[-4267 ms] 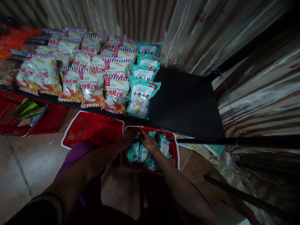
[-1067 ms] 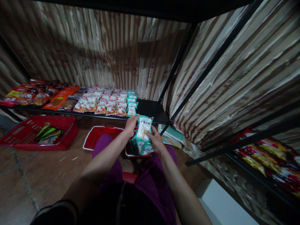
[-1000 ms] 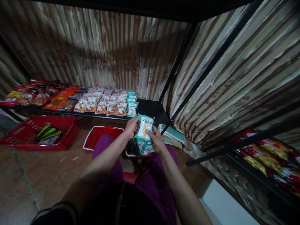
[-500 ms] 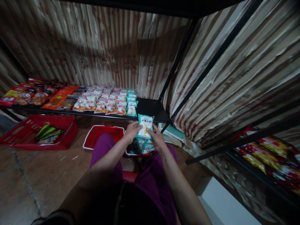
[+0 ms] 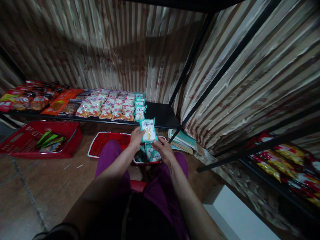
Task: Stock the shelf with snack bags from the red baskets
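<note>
A teal snack packet [image 5: 148, 130] is held upright between both hands, above a red basket [image 5: 150, 161] on the floor that holds more teal packets [image 5: 149, 154]. My left hand [image 5: 136, 137] grips its left edge. My right hand [image 5: 162, 150] pinches its lower right corner. Just beyond, a low black shelf [image 5: 162, 115] carries a column of the same teal packets [image 5: 139, 107] beside rows of red and white packets [image 5: 107, 108].
An empty red basket [image 5: 107, 141] lies left of the filled one. A larger red basket [image 5: 37, 143] with green packets sits further left. Orange packets [image 5: 37, 100] fill the shelf's left part. Books [image 5: 182, 140] lie by the shelf post. A second shelf with snacks [image 5: 287, 163] stands at right.
Earlier both hands were down in the basket among the packets. Since then they lifted one teal packet; over the last second it stayed in both hands and turned slightly.
</note>
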Tool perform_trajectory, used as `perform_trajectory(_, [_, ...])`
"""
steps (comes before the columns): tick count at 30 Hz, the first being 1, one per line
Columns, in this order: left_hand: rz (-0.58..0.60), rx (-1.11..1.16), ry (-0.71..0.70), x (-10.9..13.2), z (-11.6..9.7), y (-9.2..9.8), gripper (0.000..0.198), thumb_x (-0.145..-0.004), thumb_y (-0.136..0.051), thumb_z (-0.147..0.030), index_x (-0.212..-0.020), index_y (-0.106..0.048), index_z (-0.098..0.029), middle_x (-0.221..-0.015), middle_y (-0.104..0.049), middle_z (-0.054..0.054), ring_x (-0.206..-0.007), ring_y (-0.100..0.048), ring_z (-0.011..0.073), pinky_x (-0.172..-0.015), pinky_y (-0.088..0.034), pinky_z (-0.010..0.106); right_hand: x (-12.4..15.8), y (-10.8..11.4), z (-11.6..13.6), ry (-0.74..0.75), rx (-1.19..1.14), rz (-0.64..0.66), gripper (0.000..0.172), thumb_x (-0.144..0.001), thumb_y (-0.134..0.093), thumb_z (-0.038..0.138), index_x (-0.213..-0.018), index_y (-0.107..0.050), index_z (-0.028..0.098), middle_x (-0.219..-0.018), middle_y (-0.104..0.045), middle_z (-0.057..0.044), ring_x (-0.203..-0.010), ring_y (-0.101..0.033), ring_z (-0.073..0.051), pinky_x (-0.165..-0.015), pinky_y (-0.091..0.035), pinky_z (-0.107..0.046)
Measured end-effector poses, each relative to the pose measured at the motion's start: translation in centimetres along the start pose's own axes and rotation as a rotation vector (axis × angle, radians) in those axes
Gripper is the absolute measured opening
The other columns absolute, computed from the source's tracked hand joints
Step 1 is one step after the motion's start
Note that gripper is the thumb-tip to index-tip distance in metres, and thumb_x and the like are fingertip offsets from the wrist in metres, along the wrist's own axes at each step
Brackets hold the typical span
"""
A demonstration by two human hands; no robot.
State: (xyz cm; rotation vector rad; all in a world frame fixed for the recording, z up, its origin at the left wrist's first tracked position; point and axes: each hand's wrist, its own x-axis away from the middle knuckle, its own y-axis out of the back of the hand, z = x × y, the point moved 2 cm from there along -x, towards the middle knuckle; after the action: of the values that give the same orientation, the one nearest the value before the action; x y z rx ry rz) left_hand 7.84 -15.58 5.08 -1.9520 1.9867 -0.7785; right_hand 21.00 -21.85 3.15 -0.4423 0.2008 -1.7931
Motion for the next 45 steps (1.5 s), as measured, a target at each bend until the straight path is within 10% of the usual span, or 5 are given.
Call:
perform_trajectory(28, [0.204, -0.045, 0.129, 1.5, 1.0, 0.0, 0.054, -0.054, -0.082, -0.025, -0.102, -0.061, -0.017, -0.101, -0.069, 0.008, -0.085, -0.066, 0.0194, -0.075, -0.05, 0.029, 0.0, 0.7, -1.4, 0.091, 0.028, -0.137, 0.055, -0.052, -0.078, 0.027, -0.105, -0.066, 0.023, -0.086, -0.071, 0.001, -0.067, -0.062, -0.012, -0.064, -0.051, -0.025])
perform_trajectory(45, [0.469, -0.491, 0.071, -4.0, -4.4, -0.3, 0.042, -0.055, -0.082, -0.037, -0.088, -0.07, -0.015, -0.077, -0.071, 0.004, -0.071, -0.062, 0.0152, -0.071, -0.046, 0.028, 0.8, 3.7, -1.3, 0.103, 0.373, -0.12, 0.048, -0.055, -0.068, 0.026, -0.103, -0.071, 0.02, -0.083, -0.072, 0.0, -0.065, -0.062, -0.015, -0.062, -0.05, -0.027])
